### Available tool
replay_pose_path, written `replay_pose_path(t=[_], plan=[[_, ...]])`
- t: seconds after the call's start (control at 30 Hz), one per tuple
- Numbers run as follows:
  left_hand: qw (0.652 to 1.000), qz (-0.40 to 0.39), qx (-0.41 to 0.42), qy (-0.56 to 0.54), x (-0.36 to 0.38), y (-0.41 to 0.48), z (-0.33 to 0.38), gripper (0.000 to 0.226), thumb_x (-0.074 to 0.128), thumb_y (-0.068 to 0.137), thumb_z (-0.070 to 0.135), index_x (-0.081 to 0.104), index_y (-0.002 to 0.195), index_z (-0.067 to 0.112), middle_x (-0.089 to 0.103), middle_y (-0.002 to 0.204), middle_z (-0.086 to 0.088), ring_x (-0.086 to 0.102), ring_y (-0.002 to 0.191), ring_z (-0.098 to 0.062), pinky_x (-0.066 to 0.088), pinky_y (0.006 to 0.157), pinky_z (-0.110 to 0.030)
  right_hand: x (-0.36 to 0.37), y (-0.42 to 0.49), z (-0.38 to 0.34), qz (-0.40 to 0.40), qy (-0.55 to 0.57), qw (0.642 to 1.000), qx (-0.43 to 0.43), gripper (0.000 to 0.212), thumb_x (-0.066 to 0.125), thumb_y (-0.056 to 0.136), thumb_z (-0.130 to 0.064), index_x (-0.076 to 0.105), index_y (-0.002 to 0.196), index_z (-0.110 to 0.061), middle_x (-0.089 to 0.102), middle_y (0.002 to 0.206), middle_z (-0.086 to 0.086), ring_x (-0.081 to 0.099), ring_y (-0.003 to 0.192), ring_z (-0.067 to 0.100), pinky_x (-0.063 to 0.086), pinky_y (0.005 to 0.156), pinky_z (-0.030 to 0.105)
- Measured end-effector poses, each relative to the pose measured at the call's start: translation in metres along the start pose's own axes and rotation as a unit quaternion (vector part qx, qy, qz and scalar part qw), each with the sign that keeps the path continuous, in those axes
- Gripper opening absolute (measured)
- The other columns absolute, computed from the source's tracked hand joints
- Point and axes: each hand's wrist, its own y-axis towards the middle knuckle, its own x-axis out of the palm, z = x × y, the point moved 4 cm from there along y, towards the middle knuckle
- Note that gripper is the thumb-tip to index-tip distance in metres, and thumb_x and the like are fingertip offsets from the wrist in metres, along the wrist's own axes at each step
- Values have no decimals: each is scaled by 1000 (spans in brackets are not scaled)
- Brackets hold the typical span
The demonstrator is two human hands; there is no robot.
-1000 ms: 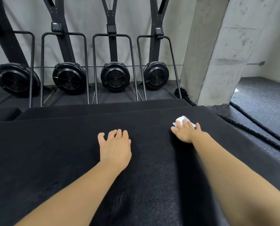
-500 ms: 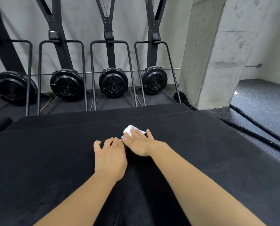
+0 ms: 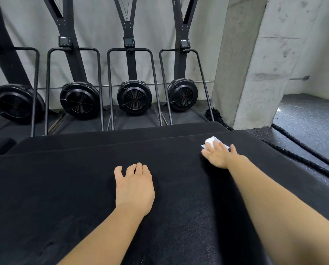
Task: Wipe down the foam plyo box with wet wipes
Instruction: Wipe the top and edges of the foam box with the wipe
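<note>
The black foam plyo box [image 3: 64,188] fills the lower half of the view, its top facing me. My right hand [image 3: 218,154] lies flat near the box's far right corner, fingers straight, pressing a crumpled white wet wipe [image 3: 213,140] onto the top. Most of the wipe is hidden under the fingers. My left hand [image 3: 134,185] rests palm down on the middle of the box top, fingers relaxed, holding nothing.
A second black foam box [image 3: 121,133] stands just behind the first. Several black ski machines [image 3: 134,98] line the back wall. A concrete pillar [image 3: 251,64] rises at the right, and black battle ropes [image 3: 303,159] lie on the rubber floor beside the box.
My right hand swept the wipe left until it was next to my left hand, then back right to the far right corner. My left hand stayed in place.
</note>
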Motion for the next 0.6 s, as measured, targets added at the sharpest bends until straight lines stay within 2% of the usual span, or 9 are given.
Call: replay_pose_path(t=[0.13, 0.27, 0.4, 0.5, 0.6], plan=[[1000, 1, -2, -8, -2, 0, 1, 38, 34, 99, 21, 37, 137, 14, 35, 150, 0, 28, 139, -21, 2, 113, -53, 6, -9, -42, 10, -25, 999, 21, 65, 20, 99, -53, 7, 156, -23, 0, 163, 9, -5, 150, 26, -9, 118, 47], [1000, 8, 0, -22, -3, -1, 2, 31, 33, 99, 21, 41, 128, 16, 42, 142, 2, 31, 135, -20, 3, 112, -52, 21, -19, -105, 14, -34, 997, -61, 68, 20, 99, -55, 9, 155, -19, 3, 162, 11, -3, 150, 27, -8, 119, 47], [1000, 16, 0, -27, -4, -2, 1, 29, 35, 99, 23, 44, 125, 19, 44, 139, 4, 34, 133, -18, 3, 112, -51, 33, -17, -152, -37, -15, 986, -162, 63, 16, 100, -51, 4, 156, -25, -8, 164, 6, -14, 150, 21, -16, 117, 48], [1000, 17, 2, -23, -3, -1, 1, 32, 34, 99, 23, 43, 129, 17, 42, 143, 2, 32, 135, -19, 2, 111, -51, 32, -8, -153, -25, -27, 975, -218, 53, 16, 100, -43, 15, 152, -29, 0, 164, 2, -10, 150, 16, -18, 115, 52], [1000, 8, 1, -10, 0, 1, 1, 41, 34, 99, 22, 34, 140, 14, 33, 151, -1, 25, 140, -21, 0, 111, -52, 22, 5, -127, -2, -29, 978, -207, 50, 15, 100, -42, 17, 150, -33, 6, 163, -2, -4, 150, 15, -17, 115, 52]])
